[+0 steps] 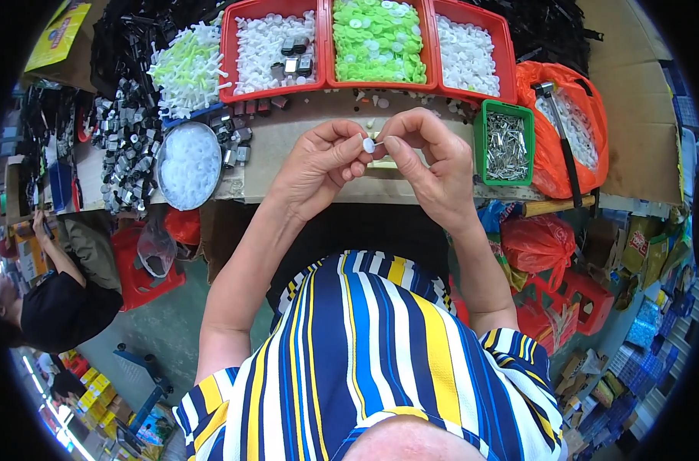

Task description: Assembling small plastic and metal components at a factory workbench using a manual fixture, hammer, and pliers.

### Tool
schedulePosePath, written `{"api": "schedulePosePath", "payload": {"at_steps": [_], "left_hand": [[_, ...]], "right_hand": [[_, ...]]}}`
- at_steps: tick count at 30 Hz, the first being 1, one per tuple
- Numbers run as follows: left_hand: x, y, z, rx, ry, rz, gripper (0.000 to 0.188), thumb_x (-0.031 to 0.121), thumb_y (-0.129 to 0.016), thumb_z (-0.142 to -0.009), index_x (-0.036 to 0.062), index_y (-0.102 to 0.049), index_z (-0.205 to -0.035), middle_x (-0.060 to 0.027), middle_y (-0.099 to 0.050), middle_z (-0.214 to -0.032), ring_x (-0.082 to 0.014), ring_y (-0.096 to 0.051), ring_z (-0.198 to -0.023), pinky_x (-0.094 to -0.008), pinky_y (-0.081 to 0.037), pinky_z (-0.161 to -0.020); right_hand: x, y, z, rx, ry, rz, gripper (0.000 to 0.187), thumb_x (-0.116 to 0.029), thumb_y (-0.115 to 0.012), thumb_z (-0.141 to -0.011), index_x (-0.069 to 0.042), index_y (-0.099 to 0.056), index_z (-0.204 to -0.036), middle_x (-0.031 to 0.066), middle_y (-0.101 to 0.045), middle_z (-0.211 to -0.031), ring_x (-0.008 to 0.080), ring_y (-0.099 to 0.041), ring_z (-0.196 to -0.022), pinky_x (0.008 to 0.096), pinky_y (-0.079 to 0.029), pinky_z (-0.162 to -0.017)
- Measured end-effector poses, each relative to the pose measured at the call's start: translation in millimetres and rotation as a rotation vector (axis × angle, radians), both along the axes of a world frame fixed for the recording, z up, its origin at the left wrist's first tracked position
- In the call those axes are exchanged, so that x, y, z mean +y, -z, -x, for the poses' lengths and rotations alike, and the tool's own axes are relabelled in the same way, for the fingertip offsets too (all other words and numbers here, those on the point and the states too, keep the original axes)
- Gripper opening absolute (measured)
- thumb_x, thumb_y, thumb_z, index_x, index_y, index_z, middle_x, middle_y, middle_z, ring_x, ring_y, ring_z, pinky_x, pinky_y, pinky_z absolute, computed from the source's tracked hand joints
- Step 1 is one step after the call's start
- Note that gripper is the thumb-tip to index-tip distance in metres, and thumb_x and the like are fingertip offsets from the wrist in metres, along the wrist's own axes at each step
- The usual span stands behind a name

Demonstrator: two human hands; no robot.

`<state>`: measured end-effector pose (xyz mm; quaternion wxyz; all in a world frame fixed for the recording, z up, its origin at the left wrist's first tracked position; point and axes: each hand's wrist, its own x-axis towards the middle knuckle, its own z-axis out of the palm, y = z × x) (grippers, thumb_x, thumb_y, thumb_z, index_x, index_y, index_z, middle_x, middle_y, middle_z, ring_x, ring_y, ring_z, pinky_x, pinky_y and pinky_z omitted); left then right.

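Observation:
Over the near edge of the workbench, my left hand (321, 165) is closed on a small white round plastic cap (369, 145). My right hand (434, 165) comes in from the other side, thumb and forefinger pinching a thin pin-like piece (379, 142) whose tip meets the cap. Whether the tip sits inside the cap or only touches it, I cannot tell. Just right of my right hand is a green tray (485, 165) of small metal parts. Beyond both hands stand red trays (326, 86) of white and lime-green plastic pieces.
Left of my hands are an oval dish of translucent discs (188, 167), piled grey and black parts (127, 154) and white-green sticks (187, 65). At right, a hammer (562, 131) lies across an orange bag (541, 77). Another person (65, 303) works at far left.

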<state>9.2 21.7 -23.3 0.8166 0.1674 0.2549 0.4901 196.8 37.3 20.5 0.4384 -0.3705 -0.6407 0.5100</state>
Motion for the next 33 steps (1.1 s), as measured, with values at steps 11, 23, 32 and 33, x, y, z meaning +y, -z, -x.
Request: {"api": "schedulePosePath", "payload": {"at_steps": [11,23,32,33], "left_hand": [[-2,0,-4,0.028,-0.027,0.028,0.014,0.008,-0.067,-0.093,0.0026,-0.064,-0.105,-0.0076,-0.070,-0.085,-0.0111,-0.065,-0.070,-0.0199,-0.053,-0.062],[-19,1,-5,0.320,-0.165,-0.223,0.027,0.008,-0.073,-0.089,0.0016,-0.069,-0.115,-0.0034,-0.071,-0.088,-0.0089,-0.065,-0.075,-0.0219,-0.050,-0.065],[-26,2,0,1.005,-0.338,-0.474,0.031,0.008,-0.079,-0.082,0.0001,-0.071,-0.110,-0.0067,-0.067,-0.095,-0.0125,-0.064,-0.080,-0.0261,-0.051,-0.068],[-27,4,4,1.006,-0.337,-0.473,0.031,0.008,-0.079,-0.082,0.0001,-0.071,-0.110,-0.0067,-0.067,-0.095,-0.0125,-0.064,-0.080,-0.0261,-0.051,-0.068]], "right_hand": [[1,7,4,-0.178,0.026,-0.191,0.013,-0.001,-0.069,-0.085,0.003,-0.060,-0.093,0.0115,-0.062,-0.084,0.0207,-0.065,-0.075,0.0313,-0.051,-0.068],[-6,11,10,-0.215,0.067,-0.337,0.013,0.004,-0.072,-0.080,0.003,-0.064,-0.090,0.0133,-0.065,-0.085,0.0272,-0.066,-0.077,0.0343,-0.051,-0.068],[3,35,10,-0.268,0.035,-0.356,0.010,0.002,-0.070,-0.081,0.001,-0.063,-0.089,0.0130,-0.062,-0.090,0.0300,-0.064,-0.079,0.0359,-0.050,-0.067],[6,40,10,-0.299,0.036,-0.348,0.010,0.000,-0.070,-0.081,0.000,-0.064,-0.088,0.0121,-0.061,-0.092,0.0302,-0.063,-0.080,0.0371,-0.050,-0.068]]}}
